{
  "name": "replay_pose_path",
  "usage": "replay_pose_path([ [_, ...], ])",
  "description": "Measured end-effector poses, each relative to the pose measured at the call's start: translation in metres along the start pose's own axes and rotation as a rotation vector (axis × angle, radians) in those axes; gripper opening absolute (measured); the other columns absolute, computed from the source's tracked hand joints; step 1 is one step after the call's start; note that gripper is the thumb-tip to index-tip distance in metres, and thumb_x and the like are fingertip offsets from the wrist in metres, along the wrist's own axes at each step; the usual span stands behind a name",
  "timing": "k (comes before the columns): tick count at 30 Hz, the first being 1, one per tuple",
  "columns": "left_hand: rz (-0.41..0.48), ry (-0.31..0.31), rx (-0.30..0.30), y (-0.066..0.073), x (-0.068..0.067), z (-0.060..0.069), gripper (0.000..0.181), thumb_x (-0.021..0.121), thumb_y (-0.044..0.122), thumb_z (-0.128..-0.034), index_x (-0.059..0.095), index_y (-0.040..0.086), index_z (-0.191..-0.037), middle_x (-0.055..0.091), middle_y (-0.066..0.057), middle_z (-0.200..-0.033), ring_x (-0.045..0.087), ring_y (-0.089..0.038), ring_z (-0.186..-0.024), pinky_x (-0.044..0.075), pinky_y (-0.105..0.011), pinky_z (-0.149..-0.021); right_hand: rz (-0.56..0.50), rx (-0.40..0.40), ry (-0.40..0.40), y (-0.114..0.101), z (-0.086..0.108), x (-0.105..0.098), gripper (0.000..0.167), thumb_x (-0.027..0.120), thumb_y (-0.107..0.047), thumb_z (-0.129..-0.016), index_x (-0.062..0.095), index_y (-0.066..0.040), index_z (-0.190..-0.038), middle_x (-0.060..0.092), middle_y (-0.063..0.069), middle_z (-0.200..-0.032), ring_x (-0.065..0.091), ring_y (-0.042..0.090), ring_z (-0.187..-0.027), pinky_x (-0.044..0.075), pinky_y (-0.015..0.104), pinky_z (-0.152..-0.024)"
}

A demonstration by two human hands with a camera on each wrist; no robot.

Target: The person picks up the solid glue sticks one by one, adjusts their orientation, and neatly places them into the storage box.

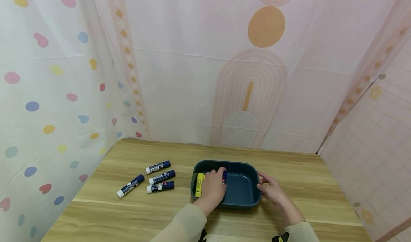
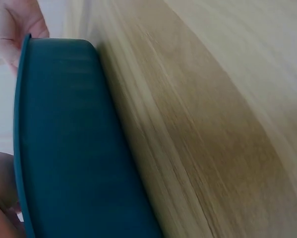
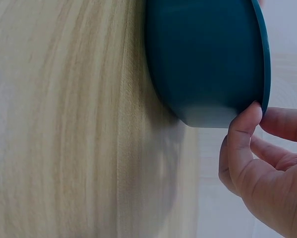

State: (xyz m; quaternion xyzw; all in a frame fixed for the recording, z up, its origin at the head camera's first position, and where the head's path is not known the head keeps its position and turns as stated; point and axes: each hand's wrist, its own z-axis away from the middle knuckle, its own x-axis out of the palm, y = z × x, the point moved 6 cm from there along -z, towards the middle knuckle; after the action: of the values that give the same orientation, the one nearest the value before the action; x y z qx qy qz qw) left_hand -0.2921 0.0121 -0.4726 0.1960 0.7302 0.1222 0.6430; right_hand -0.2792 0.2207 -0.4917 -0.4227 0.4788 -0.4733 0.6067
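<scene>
A dark teal plastic box (image 1: 239, 203) stands on the wooden table, and my left hand (image 1: 213, 186) reaches down inside its left half. Its fingers curl over a dark blue glue stick (image 1: 224, 177), mostly hidden by the hand. Left of those fingers, a yellow glue stick (image 1: 199, 185) lies against the box's left end, with another bit of yellow partly covered. In the right wrist view, thumb and fingers of my right hand (image 3: 272, 163) pinch the box's rim at its right end. Only a sliver of the left hand (image 2: 0, 196) appears in the left wrist view.
Left of the box lie several blue glue sticks with white ends: one at the back (image 1: 158, 167), one below it (image 1: 162, 177), a nearer one (image 1: 161, 187) and a slanted one (image 1: 130, 186). Patterned curtains (image 1: 179, 92) hang behind the wooden table (image 1: 128, 220).
</scene>
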Motion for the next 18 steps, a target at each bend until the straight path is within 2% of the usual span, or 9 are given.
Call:
replay_pose_path([
  [6,-0.138,-0.009,0.043,0.0,0.009,-0.005,0.05,0.077,0.029,-0.0784,0.057,0.02,-0.123,0.062,-0.009,-0.105,0.054,-0.026,-0.091,0.051,-0.043,-0.072,0.005,0.002,0.008,0.001,0.0,0.0,0.05,0.047,0.005,-0.093,0.036,0.004,-0.142,0.04,0.012,-0.102,0.044,0.017,-0.067,0.043,0.027,-0.057],
  [10,-0.194,-0.039,0.039,-0.002,0.014,-0.007,0.047,0.076,0.032,-0.0785,0.06,0.017,-0.12,0.057,-0.011,-0.108,0.052,-0.026,-0.095,0.051,-0.043,-0.075,-0.004,0.001,0.022,0.001,-0.001,0.0,0.05,0.048,0.006,-0.092,0.039,0.003,-0.141,0.04,0.012,-0.101,0.045,0.017,-0.068,0.043,0.027,-0.057],
  [14,-0.211,-0.058,0.031,-0.004,0.016,-0.007,0.044,0.077,0.032,-0.0782,0.063,0.014,-0.116,0.054,-0.012,-0.107,0.05,-0.026,-0.096,0.051,-0.044,-0.077,-0.01,0.0,0.025,0.001,-0.001,0.0,0.05,0.047,0.006,-0.092,0.038,0.003,-0.141,0.04,0.011,-0.101,0.045,0.016,-0.068,0.043,0.027,-0.058],
  [18,-0.191,-0.04,0.051,-0.003,0.012,-0.006,0.045,0.076,0.032,-0.0786,0.062,0.015,-0.118,0.054,-0.011,-0.106,0.051,-0.025,-0.093,0.051,-0.043,-0.075,-0.009,-0.004,0.022,0.001,0.0,0.0,0.05,0.048,0.006,-0.092,0.037,0.003,-0.141,0.04,0.012,-0.102,0.045,0.015,-0.07,0.043,0.027,-0.058],
])
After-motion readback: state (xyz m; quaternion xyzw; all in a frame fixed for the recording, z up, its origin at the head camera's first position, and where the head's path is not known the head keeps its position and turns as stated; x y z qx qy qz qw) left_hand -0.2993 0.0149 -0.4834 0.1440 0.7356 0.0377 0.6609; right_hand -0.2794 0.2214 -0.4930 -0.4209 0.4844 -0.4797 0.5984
